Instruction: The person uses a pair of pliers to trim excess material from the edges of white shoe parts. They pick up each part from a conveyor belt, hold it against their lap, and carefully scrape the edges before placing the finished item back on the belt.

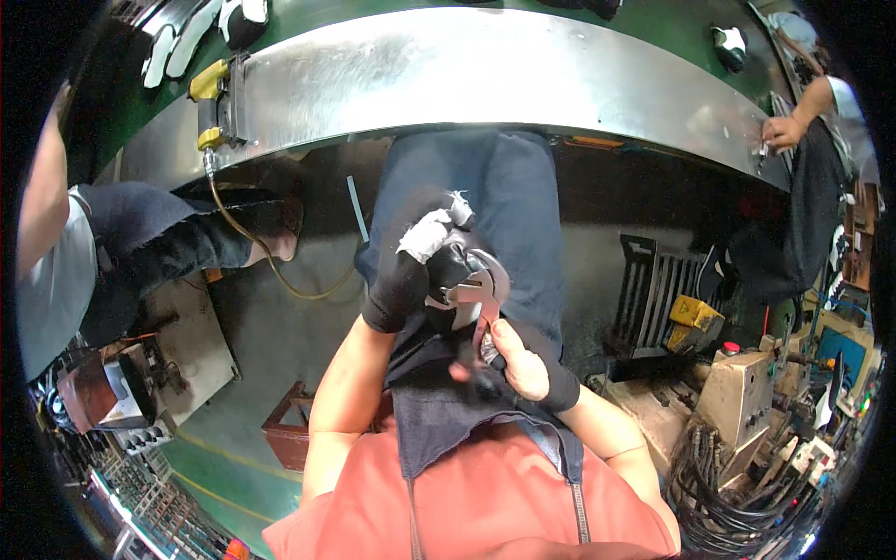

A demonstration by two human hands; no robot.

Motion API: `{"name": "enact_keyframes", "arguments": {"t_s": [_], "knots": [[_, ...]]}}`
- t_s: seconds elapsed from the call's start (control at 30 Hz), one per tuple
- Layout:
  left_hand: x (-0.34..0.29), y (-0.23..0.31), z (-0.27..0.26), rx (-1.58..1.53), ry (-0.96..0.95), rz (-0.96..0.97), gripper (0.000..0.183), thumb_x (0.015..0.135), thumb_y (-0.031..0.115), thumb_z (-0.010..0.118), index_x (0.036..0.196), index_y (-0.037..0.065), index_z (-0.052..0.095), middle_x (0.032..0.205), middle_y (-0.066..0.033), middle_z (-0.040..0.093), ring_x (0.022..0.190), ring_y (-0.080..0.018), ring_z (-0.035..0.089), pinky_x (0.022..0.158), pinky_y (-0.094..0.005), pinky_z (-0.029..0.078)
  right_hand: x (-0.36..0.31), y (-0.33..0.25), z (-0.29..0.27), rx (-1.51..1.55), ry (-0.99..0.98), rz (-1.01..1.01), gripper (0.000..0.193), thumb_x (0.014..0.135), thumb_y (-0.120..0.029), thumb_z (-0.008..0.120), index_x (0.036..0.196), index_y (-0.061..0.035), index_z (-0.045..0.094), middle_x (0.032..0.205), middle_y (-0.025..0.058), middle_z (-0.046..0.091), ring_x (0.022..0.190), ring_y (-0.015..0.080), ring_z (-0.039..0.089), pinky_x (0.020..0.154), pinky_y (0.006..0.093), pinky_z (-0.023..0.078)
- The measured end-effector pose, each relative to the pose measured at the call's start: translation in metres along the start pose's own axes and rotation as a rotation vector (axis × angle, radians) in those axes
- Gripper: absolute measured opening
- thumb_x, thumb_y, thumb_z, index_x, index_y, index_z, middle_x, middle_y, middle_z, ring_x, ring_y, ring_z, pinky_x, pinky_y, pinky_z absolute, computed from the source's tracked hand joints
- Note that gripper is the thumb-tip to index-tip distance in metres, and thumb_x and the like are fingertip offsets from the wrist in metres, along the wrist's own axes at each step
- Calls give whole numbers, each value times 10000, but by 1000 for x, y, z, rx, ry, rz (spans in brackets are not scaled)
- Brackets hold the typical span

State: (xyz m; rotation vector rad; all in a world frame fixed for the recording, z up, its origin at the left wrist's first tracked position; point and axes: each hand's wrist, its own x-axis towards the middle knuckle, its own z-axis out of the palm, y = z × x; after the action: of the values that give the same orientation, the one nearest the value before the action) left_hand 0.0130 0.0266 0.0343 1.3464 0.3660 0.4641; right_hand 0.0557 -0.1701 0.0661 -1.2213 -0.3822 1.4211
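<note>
In a black glove with white tape wrapped round its fingers, my left hand grips a black and white shoe over my lap. My right hand, with a black band at the wrist, is closed round the handles of metal lasting pincers. Their broad head lies against the shoe's near side. Whether the jaws pinch the shoe's edge, I cannot tell. My gloved fingers hide much of the shoe, and the lower ends of the handles are blurred.
A curved steel bench spans the far side, with a yellow air stapler and its hose at left. Shoes lie on the green surface beyond. Co-workers sit left and right; one hand touches the bench. A yellow pedal stands right.
</note>
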Motion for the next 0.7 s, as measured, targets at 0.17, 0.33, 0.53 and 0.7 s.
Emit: {"name": "enact_keyframes", "arguments": {"t_s": [0.17, 0.33, 0.53, 0.7], "knots": [[-7, -9, 0, 18, 17, -61, 260, 844, 221, 449, 906, -2, 566, 946, -93, 576, 934, -212, 542, 903, -334, 399, 6, 39, 0, -430, 256, -222, 224, 929, -173, 413, 914, 8, 545, 746, 156, 546, 680, 294, 539, 662, 379, 441], [-38, -7, -2, 21, -131, 81, 321, 873, 308, 471, 922, 20, 604, 982, -122, 612, 1011, -262, 547, 944, -399, 379, 7, 59, -8, -721, 160, -398, 216, 876, -170, 542, 992, 1, 604, 867, 198, 587, 723, 385, 569, 668, 433, 460], [-131, -65, 10, -115, 120, -370, 587, 866, 343, 581, 1303, 2, 389, 1326, -158, 436, 1240, -284, 428, 1078, -410, 273, -52, 101, -59, -958, -83, -685, 531, 563, -219, 735, 1022, 3, 589, 1047, 180, 572, 960, 347, 584, 869, 459, 468], [-163, -121, 1, -219, -164, -530, 816, 814, 445, 622, 1393, 4, 255, 1357, -159, 400, 1285, -294, 358, 1116, -418, 183, -55, 103, -67, -1014, -47, -635, 388, 657, -244, 707, 959, -31, 589, 1007, 154, 585, 907, 361, 589, 774, 443, 490]]}}
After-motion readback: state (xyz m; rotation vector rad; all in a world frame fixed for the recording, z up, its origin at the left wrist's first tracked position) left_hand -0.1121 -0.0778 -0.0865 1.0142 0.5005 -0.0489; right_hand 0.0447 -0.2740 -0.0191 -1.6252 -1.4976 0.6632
